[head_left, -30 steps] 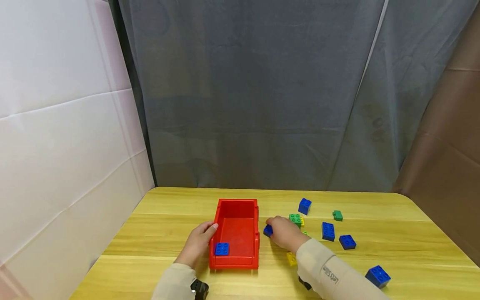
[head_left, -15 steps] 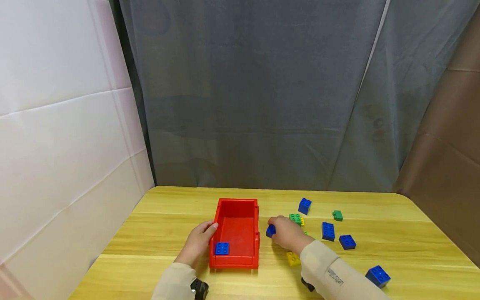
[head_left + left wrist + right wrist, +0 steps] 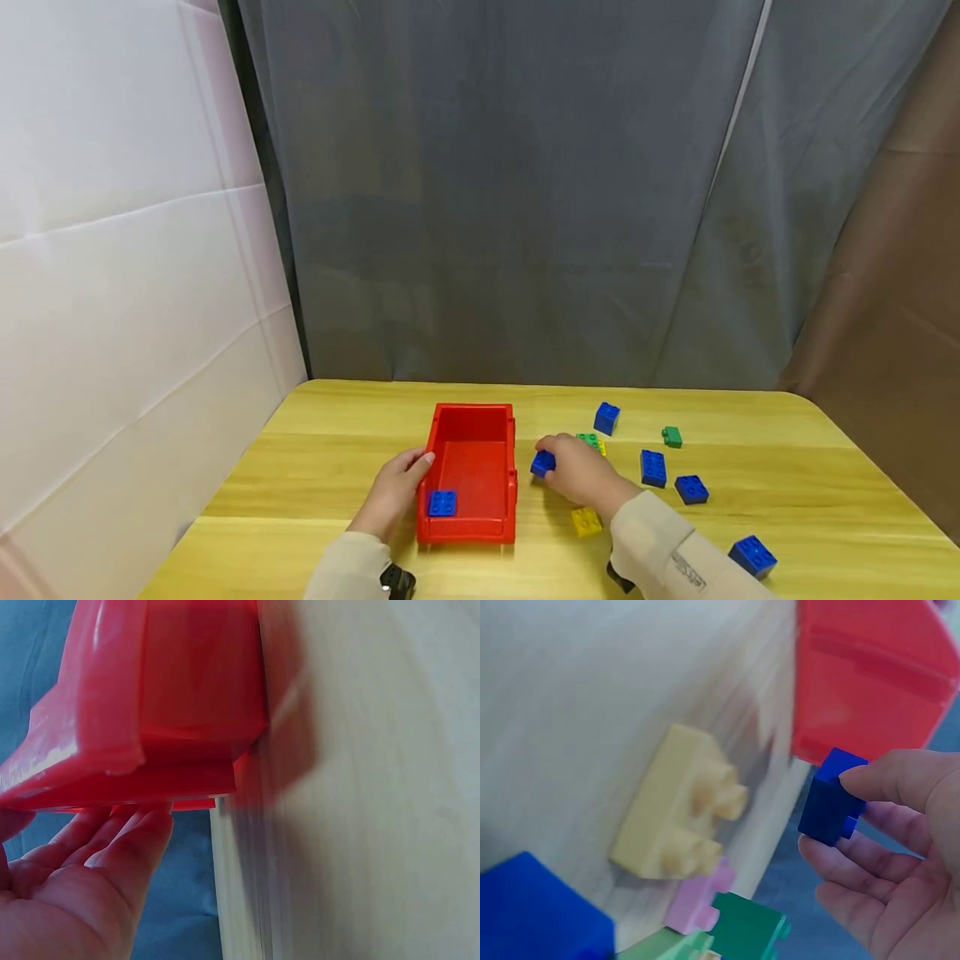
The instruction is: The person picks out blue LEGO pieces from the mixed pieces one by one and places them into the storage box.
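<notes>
A red plastic bin (image 3: 470,529) stands on the table with one blue building brick (image 3: 442,503) in its near left corner. My left hand (image 3: 393,492) grips the bin's left wall, thumb over the rim and fingers along the outside, as the left wrist view (image 3: 82,885) also shows. Just right of the bin, my right hand (image 3: 588,473) pinches another blue brick (image 3: 829,799) between thumb and fingers. A yellow brick (image 3: 587,522) lies close below the right hand. Beyond it, a green brick (image 3: 588,438) is partly hidden by that hand.
Several blue bricks, one at the back (image 3: 607,418) and one at front right (image 3: 752,557), are spread over the table's right side. A small green brick (image 3: 672,437) lies at the back right. A pink brick (image 3: 699,896) shows in the right wrist view.
My right hand has shifted slightly to the right, with the blue brick between its fingers turning a little. The left hand and the bin have stayed in place.
</notes>
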Motion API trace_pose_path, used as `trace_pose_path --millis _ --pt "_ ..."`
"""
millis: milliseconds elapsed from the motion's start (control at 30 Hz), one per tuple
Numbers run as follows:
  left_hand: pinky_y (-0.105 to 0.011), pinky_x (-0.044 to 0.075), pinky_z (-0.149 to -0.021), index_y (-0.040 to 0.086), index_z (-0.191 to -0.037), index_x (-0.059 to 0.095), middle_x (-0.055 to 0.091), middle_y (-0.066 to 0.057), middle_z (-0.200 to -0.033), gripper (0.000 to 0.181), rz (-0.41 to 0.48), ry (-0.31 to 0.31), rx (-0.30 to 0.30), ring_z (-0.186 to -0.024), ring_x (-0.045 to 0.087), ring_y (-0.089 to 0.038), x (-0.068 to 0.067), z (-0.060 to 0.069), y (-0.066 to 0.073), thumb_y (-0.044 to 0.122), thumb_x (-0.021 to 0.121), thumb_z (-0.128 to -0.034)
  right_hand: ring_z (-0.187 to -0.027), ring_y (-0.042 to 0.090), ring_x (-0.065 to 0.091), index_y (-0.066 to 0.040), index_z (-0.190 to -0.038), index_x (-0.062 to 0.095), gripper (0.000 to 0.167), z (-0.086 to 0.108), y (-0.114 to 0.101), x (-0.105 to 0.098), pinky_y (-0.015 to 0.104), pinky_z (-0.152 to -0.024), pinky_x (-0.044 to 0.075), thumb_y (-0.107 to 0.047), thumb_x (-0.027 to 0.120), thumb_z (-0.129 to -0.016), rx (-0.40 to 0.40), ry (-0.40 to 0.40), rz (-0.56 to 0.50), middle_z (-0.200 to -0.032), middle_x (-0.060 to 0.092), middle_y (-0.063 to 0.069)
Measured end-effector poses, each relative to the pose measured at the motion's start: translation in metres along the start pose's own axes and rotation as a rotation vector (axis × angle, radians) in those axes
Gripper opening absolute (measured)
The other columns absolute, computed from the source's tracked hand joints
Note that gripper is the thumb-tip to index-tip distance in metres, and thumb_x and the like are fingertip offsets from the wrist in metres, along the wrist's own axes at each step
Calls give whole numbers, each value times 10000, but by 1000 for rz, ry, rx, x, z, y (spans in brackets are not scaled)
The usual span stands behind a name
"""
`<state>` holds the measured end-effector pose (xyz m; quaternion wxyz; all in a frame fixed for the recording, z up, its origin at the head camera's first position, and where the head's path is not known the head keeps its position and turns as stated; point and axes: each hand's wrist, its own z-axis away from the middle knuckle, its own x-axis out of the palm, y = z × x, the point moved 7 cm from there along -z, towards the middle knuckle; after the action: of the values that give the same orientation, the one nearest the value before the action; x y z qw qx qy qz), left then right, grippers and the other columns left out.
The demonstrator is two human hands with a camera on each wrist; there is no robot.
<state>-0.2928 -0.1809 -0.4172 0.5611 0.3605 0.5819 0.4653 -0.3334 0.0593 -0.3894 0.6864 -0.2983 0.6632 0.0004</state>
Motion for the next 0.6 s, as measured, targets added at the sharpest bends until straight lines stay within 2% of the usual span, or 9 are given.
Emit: trace_pose_path --millis 233,467,600 --pt "-574 394 -1021 -112 -1336 473 522 -287 -1321 487 -17 3 34 -1210 488 -448 1 -3 0 264 453 -1028 -1084 336 611 -47 -1238 620 390 7 -2 -9 492 -922 506 -80 706 -859 7 39 -46 -1250 600 174" --pt "-577 401 -1016 -87 -1352 470 507 -283 -1341 492 -11 15 12 -1218 476 -457 1 -2 -1 281 451 -1026 -1130 326 595 -66 -1277 599 422 16 -8 -24 473 -923 510 -89 691 -866 14 108 -70 -1290 581 146" --pt "-571 405 -1016 -81 -1348 477 511 -277 -1339 492 -3 18 12 -1212 484 -448 1 -2 0 289 455 -1025 -1152 311 587 -86 -1287 598 424 21 -16 -33 461 -935 506 -107 690 -873 -15 163 -76 -1284 591 110"
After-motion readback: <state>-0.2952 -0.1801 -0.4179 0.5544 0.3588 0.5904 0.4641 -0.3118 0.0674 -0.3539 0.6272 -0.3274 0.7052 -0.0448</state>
